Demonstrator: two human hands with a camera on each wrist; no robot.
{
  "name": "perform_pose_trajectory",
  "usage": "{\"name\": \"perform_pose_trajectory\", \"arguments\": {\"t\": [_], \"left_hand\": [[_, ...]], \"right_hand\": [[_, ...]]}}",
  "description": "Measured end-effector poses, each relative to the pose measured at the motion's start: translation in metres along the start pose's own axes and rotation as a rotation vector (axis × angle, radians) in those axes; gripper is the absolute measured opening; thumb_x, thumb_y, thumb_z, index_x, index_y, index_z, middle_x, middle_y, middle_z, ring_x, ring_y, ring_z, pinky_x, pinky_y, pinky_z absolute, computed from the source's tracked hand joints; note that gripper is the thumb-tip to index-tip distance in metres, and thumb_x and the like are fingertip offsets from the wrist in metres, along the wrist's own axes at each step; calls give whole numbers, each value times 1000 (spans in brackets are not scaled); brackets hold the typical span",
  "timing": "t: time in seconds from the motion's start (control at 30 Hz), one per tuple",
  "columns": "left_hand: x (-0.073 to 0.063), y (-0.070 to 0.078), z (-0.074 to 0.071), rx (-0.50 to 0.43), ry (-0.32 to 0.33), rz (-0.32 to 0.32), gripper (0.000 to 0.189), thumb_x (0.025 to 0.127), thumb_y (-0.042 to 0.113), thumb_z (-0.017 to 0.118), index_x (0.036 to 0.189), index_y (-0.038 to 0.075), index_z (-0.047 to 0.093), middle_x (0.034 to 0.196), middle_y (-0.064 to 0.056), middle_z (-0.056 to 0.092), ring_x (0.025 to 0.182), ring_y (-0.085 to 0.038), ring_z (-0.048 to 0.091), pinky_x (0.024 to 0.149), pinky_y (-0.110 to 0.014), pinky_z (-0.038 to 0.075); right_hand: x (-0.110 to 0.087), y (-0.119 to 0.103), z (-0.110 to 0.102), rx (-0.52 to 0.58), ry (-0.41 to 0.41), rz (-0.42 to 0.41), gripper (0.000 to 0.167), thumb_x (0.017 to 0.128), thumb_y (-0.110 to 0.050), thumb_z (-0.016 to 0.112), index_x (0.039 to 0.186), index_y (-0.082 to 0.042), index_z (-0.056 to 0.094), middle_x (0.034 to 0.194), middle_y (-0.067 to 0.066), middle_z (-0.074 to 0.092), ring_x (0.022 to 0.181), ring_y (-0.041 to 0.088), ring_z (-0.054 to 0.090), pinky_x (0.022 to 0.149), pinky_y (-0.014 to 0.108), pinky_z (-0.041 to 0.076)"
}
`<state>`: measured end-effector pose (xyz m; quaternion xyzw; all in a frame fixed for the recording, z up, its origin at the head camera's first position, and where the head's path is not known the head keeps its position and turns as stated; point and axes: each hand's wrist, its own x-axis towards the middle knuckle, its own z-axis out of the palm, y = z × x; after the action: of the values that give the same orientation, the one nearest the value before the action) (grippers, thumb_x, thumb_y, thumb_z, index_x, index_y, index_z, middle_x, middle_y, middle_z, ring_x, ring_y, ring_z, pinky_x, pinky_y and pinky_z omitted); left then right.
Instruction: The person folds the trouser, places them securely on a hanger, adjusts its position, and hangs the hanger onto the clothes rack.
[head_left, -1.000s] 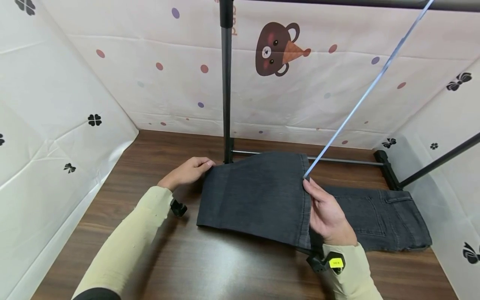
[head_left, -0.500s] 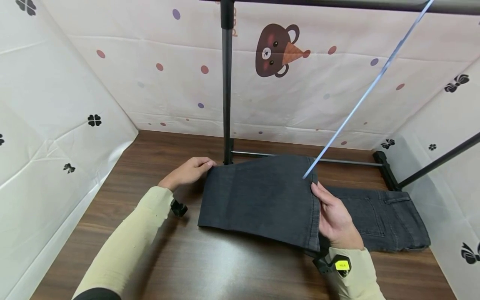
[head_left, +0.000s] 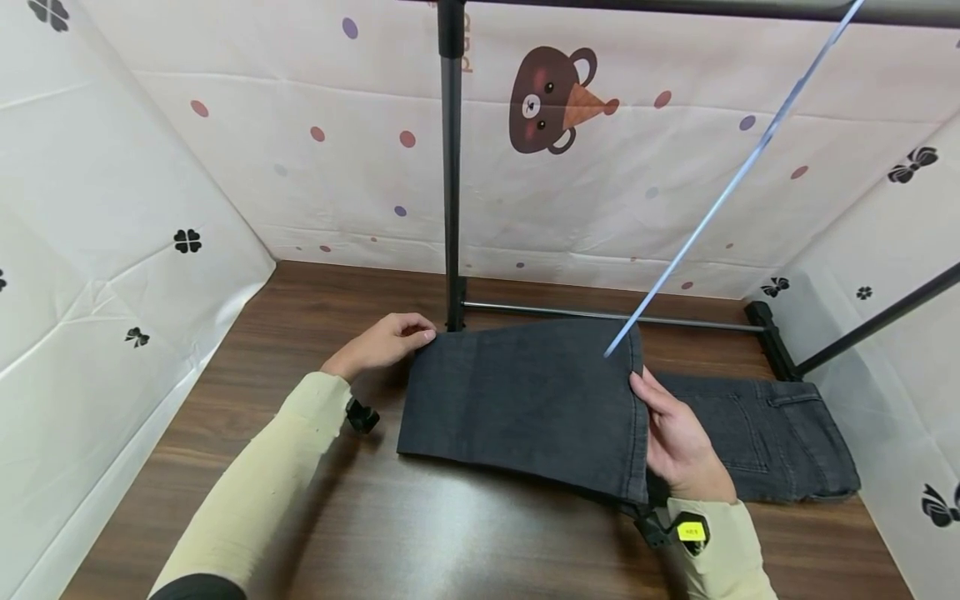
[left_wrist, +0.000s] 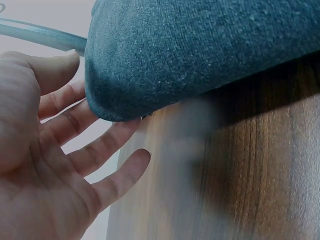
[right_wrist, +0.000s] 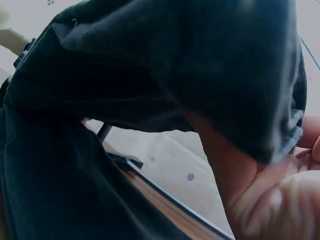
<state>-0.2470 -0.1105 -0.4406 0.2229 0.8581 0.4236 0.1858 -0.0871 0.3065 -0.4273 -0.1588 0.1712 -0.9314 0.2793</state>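
Observation:
A pair of dark grey jeans [head_left: 517, 408] lies folded lengthwise on the wooden surface, its leg part doubled over toward the right. At the far left corner of that fold, my left hand [head_left: 384, 343] pinches the cloth; the left wrist view shows the outer fingers [left_wrist: 125, 172] loose beside and behind the fold. My right hand [head_left: 678, 442] grips the hem edge, thumb on top and the other fingers underneath. This hem end is raised, and in the right wrist view the lifted leg [right_wrist: 225, 65] arches above the lower layer. The waist part [head_left: 772, 437] lies flat at right.
A black rack stands behind, with an upright post [head_left: 452, 183], a low crossbar [head_left: 570, 314] and a foot [head_left: 776, 346]. From its top rail a light blue strip [head_left: 720, 200] slants down in front of the jeans. Patterned white sheets [head_left: 337, 183] enclose the sides.
My right hand has drawn the hem to the right and slightly toward me, past the end of the blue strip. My left hand has stayed nearly still at the fold.

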Motion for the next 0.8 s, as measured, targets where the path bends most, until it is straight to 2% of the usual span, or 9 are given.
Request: {"name": "perform_pose_trajectory", "arguments": {"t": [0.27, 0.33, 0.37, 0.43, 0.53, 0.6, 0.67, 0.8], "left_hand": [[5, 0, 4, 57, 2, 21, 26, 109, 23, 55, 123, 7, 70, 113, -11, 70, 96, -22, 61, 88, -37, 51], [6, 0, 4, 61, -5, 30, 26, 109, 22, 55, 122, 6, 70, 112, -12, 70, 95, -22, 61, 86, -36, 51], [6, 0, 4, 59, -9, 32, 25, 109, 22, 56, 122, 7, 71, 112, -12, 70, 95, -21, 61, 86, -35, 51], [7, -1, 5, 61, -14, 38, 25, 109, 22, 56, 122, 6, 71, 111, -12, 70, 94, -21, 60, 85, -34, 50], [7, -2, 6, 64, -17, 35, 22, 109, 20, 56, 117, 6, 71, 105, -11, 69, 90, -20, 59, 82, -34, 49], [6, -2, 7, 72, -19, 29, 19, 109, 17, 56, 113, 6, 70, 99, -9, 67, 87, -20, 57, 80, -34, 48], [6, -2, 8, 78, -20, 25, 16, 109, 15, 55, 109, 6, 68, 94, -8, 64, 83, -20, 56, 78, -34, 47], [8, -2, 11, 95, -16, 42, 14, 109, 12, 53, 105, 5, 65, 89, -6, 60, 78, -19, 53, 76, -34, 45]], "right_hand": [[-7, -1, -11, -104, 123, 12, 54, 116, -18, 10, 157, -28, 44, 146, 6, 61, 132, 20, 63, 110, 37, 53], [-9, -2, -13, -153, 178, 10, 51, 116, -17, 13, 158, -29, 40, 144, 4, 63, 129, 18, 65, 108, 35, 54], [-10, -2, -14, -186, 212, 8, 51, 116, -17, 15, 161, -31, 33, 143, 3, 63, 128, 17, 66, 107, 34, 55], [-11, -1, -15, -280, 312, 6, 52, 116, -18, 21, 166, -33, 17, 140, -2, 65, 125, 13, 67, 103, 31, 56], [-10, 2, -16, -486, 527, 44, 65, 116, -26, 34, 168, -31, -4, 135, -13, 66, 121, 5, 67, 100, 26, 57], [-8, 5, -17, -623, 665, 97, 71, 114, -32, 41, 168, -29, -6, 135, -18, 63, 120, 0, 65, 99, 24, 56], [-6, 8, -19, -724, 768, 147, 73, 113, -38, 44, 168, -30, -2, 147, -14, 54, 119, -4, 64, 100, 23, 55], [-4, 11, -23, -829, 851, 190, 70, 113, -43, 41, 168, -31, 0, 167, 5, 31, 116, -7, 62, 100, 22, 54]]}}
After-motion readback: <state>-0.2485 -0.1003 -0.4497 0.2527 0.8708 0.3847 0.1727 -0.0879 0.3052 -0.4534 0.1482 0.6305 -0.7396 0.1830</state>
